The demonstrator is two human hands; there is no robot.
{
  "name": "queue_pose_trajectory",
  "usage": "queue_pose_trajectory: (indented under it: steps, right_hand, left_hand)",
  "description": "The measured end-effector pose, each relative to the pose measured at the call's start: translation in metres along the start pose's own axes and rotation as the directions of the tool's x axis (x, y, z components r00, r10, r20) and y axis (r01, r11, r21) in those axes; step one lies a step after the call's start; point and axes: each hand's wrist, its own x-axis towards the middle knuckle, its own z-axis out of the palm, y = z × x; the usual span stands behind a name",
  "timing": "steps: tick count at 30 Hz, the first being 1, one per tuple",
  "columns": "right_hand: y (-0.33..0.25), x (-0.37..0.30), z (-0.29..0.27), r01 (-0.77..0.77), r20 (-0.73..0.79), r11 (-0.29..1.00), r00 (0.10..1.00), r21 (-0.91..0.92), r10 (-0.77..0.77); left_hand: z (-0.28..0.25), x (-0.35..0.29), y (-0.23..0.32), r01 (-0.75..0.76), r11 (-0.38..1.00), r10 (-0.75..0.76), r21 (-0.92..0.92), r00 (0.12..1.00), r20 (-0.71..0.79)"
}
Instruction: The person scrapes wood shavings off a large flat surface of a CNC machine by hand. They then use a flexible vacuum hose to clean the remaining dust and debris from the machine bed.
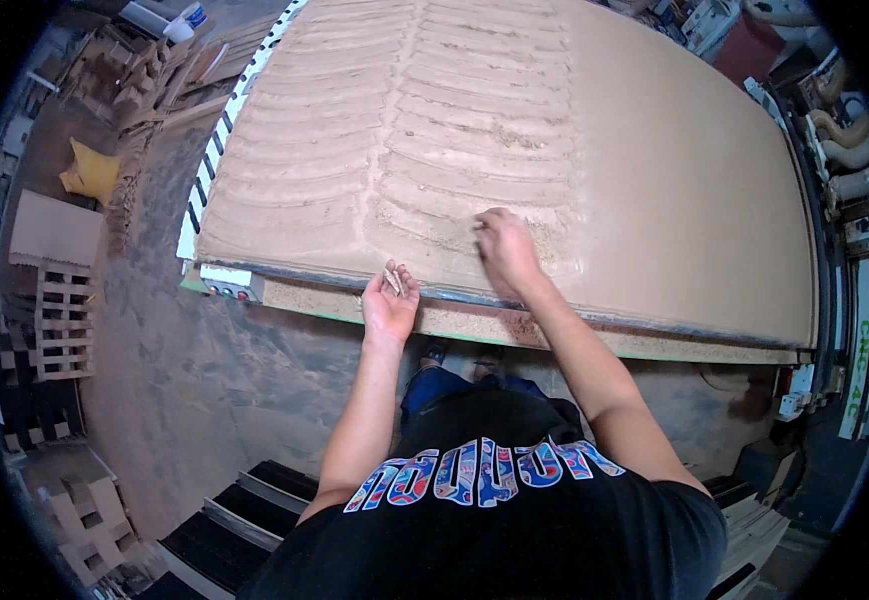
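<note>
My left hand [392, 305] is turned palm up at the table's near edge, its fingers cupped around a few small pale wood scraps [393, 280]. To the right of it, my right hand [505, 248] reaches over the table surface, fingers bent down and pinched together. What is between those fingertips, if anything, is too small and blurred to make out. Under both hands lies a wide table [685, 200] coated in fine brown dust. Coarser debris [435, 230] lies scattered beside my right hand, among curved sweep ridges in the dust.
A control box with buttons [232, 285] sits at the table's near left corner. Machine parts and hoses [848, 140] line the right side. On the floor to the left are a yellow bag [92, 172], a wooden pallet [65, 320] and board offcuts.
</note>
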Motion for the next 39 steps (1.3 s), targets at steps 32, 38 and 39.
queue_pose_trajectory:
  steps: [32, 38, 39]
  right_hand:
    - [0.084, 0.245, 0.091, 0.070, -0.017, 0.953, 0.997, -0.294, -0.078]
    - [0.043, 0.266, 0.130, 0.234, 0.003, 0.971, 0.972, -0.054, -0.234]
    - [0.038, 0.269, 0.137, 0.196, 0.037, 0.977, 0.980, -0.082, -0.194]
  left_hand:
    - [-0.019, -0.056, 0.068, -0.224, 0.975, 0.224, 0.006, 0.974, -0.026]
    - [-0.032, -0.054, 0.081, -0.227, 0.972, 0.217, -0.068, 0.968, -0.126]
    - [-0.029, -0.054, 0.082, -0.232, 0.970, 0.224, -0.073, 0.968, -0.110]
